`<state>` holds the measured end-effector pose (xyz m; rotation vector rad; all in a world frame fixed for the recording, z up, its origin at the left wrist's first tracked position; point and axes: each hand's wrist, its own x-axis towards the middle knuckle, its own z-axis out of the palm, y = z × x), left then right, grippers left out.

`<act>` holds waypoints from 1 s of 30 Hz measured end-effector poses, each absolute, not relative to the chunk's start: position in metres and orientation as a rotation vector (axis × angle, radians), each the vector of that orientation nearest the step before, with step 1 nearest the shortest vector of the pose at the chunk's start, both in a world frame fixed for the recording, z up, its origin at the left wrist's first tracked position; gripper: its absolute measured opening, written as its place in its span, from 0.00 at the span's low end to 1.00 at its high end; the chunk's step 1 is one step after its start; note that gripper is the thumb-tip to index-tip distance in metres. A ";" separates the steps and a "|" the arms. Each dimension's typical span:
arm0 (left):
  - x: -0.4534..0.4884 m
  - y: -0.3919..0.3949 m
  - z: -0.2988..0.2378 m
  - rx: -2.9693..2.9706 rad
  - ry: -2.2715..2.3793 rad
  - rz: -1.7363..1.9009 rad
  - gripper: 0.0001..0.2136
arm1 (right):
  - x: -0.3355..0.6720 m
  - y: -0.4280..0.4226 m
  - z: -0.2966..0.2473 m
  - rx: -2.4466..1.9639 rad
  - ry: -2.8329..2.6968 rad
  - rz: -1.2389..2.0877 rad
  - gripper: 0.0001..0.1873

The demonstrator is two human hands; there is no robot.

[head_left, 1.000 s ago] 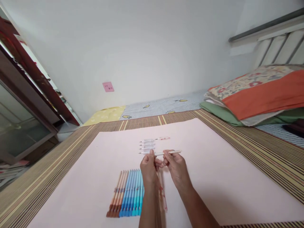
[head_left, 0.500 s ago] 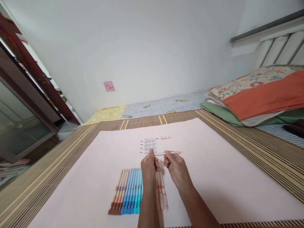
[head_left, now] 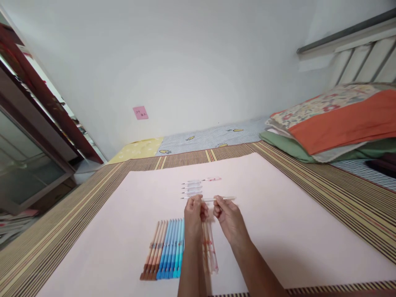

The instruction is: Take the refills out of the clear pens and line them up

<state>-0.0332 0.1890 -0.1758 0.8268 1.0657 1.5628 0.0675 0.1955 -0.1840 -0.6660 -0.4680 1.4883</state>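
Observation:
My left hand (head_left: 194, 216) and my right hand (head_left: 229, 218) both pinch a thin clear pen (head_left: 210, 199), held level just above a pale pink sheet (head_left: 278, 231). The left fingers grip its left part, the right fingers its right part. Beyond the hands lies a short row of clear pens (head_left: 192, 187). Near me, a row of several brown and blue pens (head_left: 165, 249) lies side by side. A few clear pink-printed pens (head_left: 210, 251) lie beside it, partly hidden under my left forearm.
The pink sheet lies on a striped woven mat (head_left: 340, 185). Folded bedding with an orange cover (head_left: 337, 123) is stacked at the right. A white wall with a pink note (head_left: 140, 112) is behind. A dark wooden cabinet with glass (head_left: 27, 144) stands at the left.
The hands have stayed almost still on the clear pen. The view has shifted slightly.

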 end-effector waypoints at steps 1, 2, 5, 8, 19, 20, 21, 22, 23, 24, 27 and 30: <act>-0.033 0.189 -0.175 0.838 0.993 1.546 0.23 | 0.068 0.196 -0.184 -0.664 -0.455 1.488 0.19; -0.034 0.188 -0.174 0.850 0.932 1.528 0.23 | 0.068 0.196 -0.183 -0.661 -0.445 1.488 0.19; -0.033 0.189 -0.175 0.867 0.942 1.527 0.19 | 0.068 0.197 -0.183 -0.658 -0.434 1.490 0.19; -0.031 0.189 -0.176 0.842 1.125 1.545 0.21 | 0.067 0.198 -0.184 -0.649 -0.441 1.499 0.19; -0.036 0.193 -0.180 0.842 1.072 1.541 0.20 | 0.065 0.197 -0.187 -0.657 -0.414 1.497 0.19; -0.036 0.193 -0.181 0.831 1.141 1.543 0.21 | 0.064 0.197 -0.187 -0.659 -0.419 1.494 0.19; -0.036 0.194 -0.182 0.818 1.190 1.542 0.21 | 0.064 0.197 -0.187 -0.663 -0.418 1.489 0.19; -0.035 0.194 -0.182 0.809 1.204 1.542 0.22 | 0.064 0.198 -0.187 -0.668 -0.412 1.484 0.19; -0.035 0.193 -0.181 0.808 1.180 1.540 0.24 | 0.063 0.198 -0.187 -0.673 -0.403 1.479 0.19; -0.035 0.193 -0.180 0.814 1.124 1.535 0.25 | 0.063 0.198 -0.186 -0.675 -0.394 1.474 0.19; -0.035 0.191 -0.177 0.830 0.957 1.513 0.23 | 0.064 0.198 -0.186 -0.673 -0.387 1.469 0.18; -0.034 0.191 -0.179 0.775 1.022 1.513 0.20 | 0.063 0.197 -0.186 -0.692 -0.387 1.476 0.17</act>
